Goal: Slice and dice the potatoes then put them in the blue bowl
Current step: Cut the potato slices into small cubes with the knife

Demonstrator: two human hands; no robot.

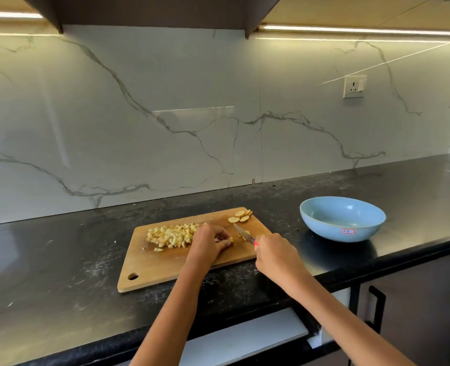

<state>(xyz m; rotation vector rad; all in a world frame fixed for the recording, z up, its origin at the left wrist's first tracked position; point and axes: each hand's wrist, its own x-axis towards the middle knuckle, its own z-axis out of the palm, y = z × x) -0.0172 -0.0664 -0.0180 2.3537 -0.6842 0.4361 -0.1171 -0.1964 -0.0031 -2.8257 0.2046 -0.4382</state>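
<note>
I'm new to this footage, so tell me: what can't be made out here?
- Head view: the piece pinched by the left hand is mostly covered by its fingers.
- The red-handled knife has its handle hidden inside the right hand.
- The light blue ceramic bowl carries a sticker too small to read.

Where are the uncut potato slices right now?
In the head view, the potato slices lie at the far right corner of the cutting board, beyond the knife and left of the blue bowl.
</note>
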